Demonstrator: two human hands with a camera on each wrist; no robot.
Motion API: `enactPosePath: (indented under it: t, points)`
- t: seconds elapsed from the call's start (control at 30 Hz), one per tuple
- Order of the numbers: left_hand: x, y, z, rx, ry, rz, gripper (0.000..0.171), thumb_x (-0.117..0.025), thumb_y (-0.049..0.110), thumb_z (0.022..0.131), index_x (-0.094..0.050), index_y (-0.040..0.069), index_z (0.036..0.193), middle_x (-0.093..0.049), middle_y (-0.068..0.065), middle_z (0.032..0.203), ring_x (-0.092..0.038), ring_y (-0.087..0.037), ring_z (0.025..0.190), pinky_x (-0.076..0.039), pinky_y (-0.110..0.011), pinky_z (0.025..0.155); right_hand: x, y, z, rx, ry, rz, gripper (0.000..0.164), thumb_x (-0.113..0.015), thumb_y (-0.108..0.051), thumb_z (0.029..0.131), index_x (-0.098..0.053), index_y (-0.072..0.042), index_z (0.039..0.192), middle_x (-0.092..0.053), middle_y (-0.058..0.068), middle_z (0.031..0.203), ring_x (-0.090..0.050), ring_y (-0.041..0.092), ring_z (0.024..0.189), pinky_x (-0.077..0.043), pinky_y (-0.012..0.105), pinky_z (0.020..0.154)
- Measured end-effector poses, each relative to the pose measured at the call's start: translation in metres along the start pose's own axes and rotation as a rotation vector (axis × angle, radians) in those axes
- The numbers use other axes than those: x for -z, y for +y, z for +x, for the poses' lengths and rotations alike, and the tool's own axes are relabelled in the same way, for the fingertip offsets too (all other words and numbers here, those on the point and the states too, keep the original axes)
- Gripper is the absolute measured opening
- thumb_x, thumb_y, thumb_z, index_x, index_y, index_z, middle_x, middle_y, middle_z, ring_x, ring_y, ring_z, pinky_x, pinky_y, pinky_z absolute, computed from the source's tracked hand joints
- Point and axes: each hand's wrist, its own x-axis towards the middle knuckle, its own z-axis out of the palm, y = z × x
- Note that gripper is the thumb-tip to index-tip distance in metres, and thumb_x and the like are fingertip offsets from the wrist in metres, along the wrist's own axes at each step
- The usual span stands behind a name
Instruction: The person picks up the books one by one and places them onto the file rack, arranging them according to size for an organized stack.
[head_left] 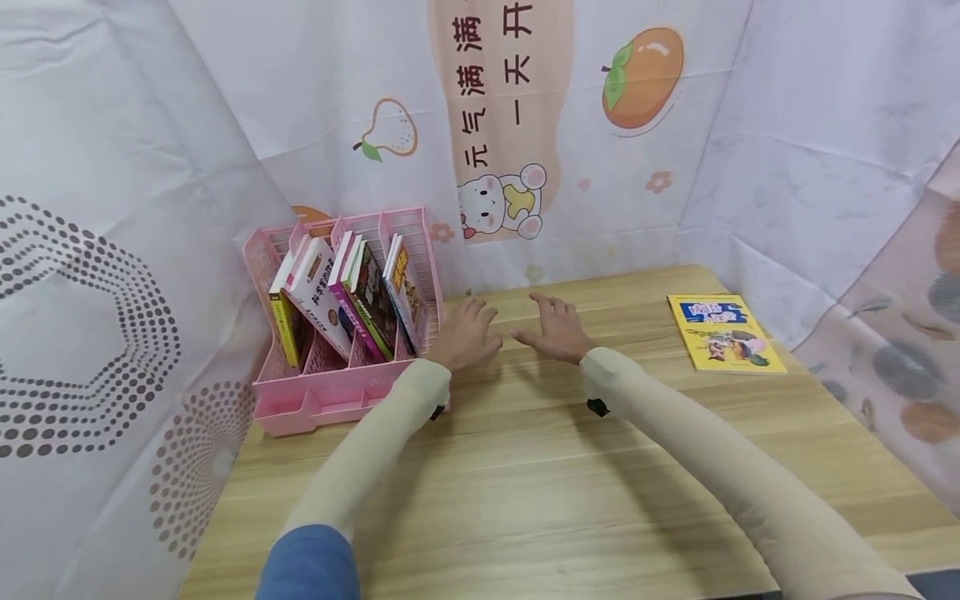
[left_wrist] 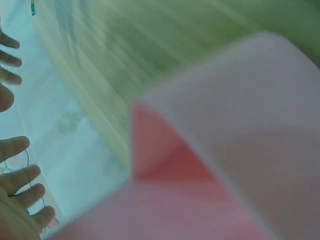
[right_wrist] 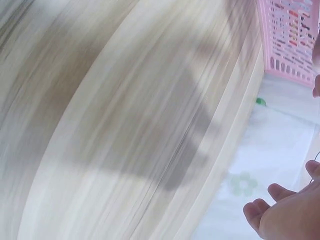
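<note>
Both hands are held out over the wooden table in the head view, fingers spread and nothing in them. My left hand (head_left: 467,335) is right beside the front right side of a pink book rack (head_left: 330,392), overlapping its edge. A short gap to the right is my right hand (head_left: 557,332), its thumb toward the left hand. Several books stand leaning in the rack's slots, among them a white book (head_left: 321,287) and a yellow-spined one (head_left: 285,329). In the left wrist view the rack's pink corner (left_wrist: 165,155) looms close and blurred. The right wrist view shows the right hand's fingers (right_wrist: 280,192) loosely extended.
A yellow book (head_left: 727,333) with a cartoon cover lies flat at the table's right side. The wooden table (head_left: 510,492) stretches between it and the rack. Printed white curtains (head_left: 585,200) hang behind the table and along both sides.
</note>
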Motion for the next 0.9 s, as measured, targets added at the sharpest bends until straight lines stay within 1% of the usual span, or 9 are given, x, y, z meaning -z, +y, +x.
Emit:
enactPosePath:
  t: [0.13,0.27,0.37,0.4,0.47,0.6,0.73,0.83,0.9]
  points:
    - [-0.01,0.009,0.005,0.007,-0.045,0.023,0.061,-0.05,0.047,0.103,-0.049,0.009,0.15,-0.04,-0.021,0.157,-0.034,-0.037,0.148,-0.022,-0.052,0.122,0.007,0.013,-0.003,-0.006,0.016,-0.012,0.091,-0.064,-0.051,0.098,-0.017,-0.005,0.162,-0.023,0.033,0.159,-0.017,0.056,0.144,-0.019,0.069,0.115]
    - [-0.017,0.018,0.009,0.029,-0.071,-0.034,0.065,-0.051,0.05,0.103,-0.043,0.011,0.154,-0.031,-0.022,0.161,-0.028,-0.038,0.15,-0.02,-0.056,0.122,0.016,0.029,-0.007,-0.023,0.025,-0.021,0.093,-0.064,-0.052,0.098,-0.015,-0.004,0.162,-0.022,0.033,0.158,-0.013,0.056,0.145,-0.016,0.07,0.115]
    - [-0.021,0.025,0.011,0.037,-0.089,-0.079,0.068,-0.052,0.051,0.103,-0.038,0.013,0.158,-0.027,-0.022,0.163,-0.024,-0.038,0.152,-0.016,-0.056,0.122,0.025,0.042,-0.013,-0.039,0.025,-0.022,0.093,-0.063,-0.051,0.099,-0.014,-0.004,0.162,-0.02,0.034,0.159,-0.01,0.057,0.145,-0.011,0.074,0.113]
    - [-0.022,0.028,0.012,0.036,-0.094,-0.079,0.069,-0.051,0.052,0.103,-0.035,0.014,0.159,-0.026,-0.022,0.164,-0.023,-0.038,0.152,-0.016,-0.056,0.123,0.028,0.047,-0.016,-0.047,0.027,-0.023,0.093,-0.063,-0.051,0.099,-0.014,-0.004,0.162,-0.02,0.035,0.159,-0.009,0.058,0.145,-0.011,0.075,0.112]
    - [-0.023,0.033,0.014,0.032,-0.097,-0.087,0.071,-0.049,0.054,0.104,-0.032,0.016,0.161,-0.026,-0.021,0.164,-0.023,-0.038,0.152,-0.014,-0.055,0.123,0.032,0.056,-0.021,-0.063,0.032,-0.018,0.092,-0.063,-0.052,0.099,-0.015,-0.003,0.162,-0.019,0.035,0.158,-0.009,0.058,0.145,-0.009,0.077,0.111]
    - [-0.026,0.043,0.02,0.019,-0.083,-0.092,0.072,-0.046,0.057,0.104,-0.03,0.018,0.162,-0.027,-0.021,0.164,-0.024,-0.037,0.152,-0.016,-0.055,0.123,0.038,0.073,-0.029,-0.09,0.043,-0.046,0.094,-0.061,-0.055,0.098,-0.016,-0.003,0.162,-0.02,0.037,0.158,-0.01,0.06,0.144,-0.011,0.078,0.109]
    - [-0.03,0.053,0.025,0.005,-0.065,-0.11,0.071,-0.047,0.055,0.104,-0.031,0.018,0.162,-0.028,-0.021,0.164,-0.025,-0.038,0.151,-0.017,-0.058,0.121,0.041,0.087,-0.032,-0.11,0.055,-0.083,0.095,-0.061,-0.057,0.098,-0.017,-0.002,0.162,-0.021,0.038,0.157,-0.012,0.061,0.143,-0.012,0.079,0.109]
    - [-0.034,0.06,0.028,-0.003,-0.064,-0.133,0.071,-0.05,0.053,0.103,-0.032,0.018,0.162,-0.028,-0.02,0.164,-0.025,-0.038,0.151,-0.017,-0.06,0.121,0.046,0.095,-0.034,-0.129,0.061,-0.106,0.095,-0.062,-0.057,0.097,-0.017,-0.003,0.162,-0.022,0.038,0.157,-0.013,0.061,0.143,-0.013,0.079,0.108]
    - [-0.036,0.065,0.03,-0.009,-0.07,-0.135,0.071,-0.049,0.054,0.103,-0.031,0.018,0.162,-0.027,-0.02,0.164,-0.026,-0.038,0.151,-0.018,-0.06,0.12,0.05,0.101,-0.037,-0.147,0.06,-0.123,0.096,-0.061,-0.058,0.097,-0.017,-0.003,0.162,-0.021,0.039,0.157,-0.013,0.061,0.143,-0.015,0.079,0.108]
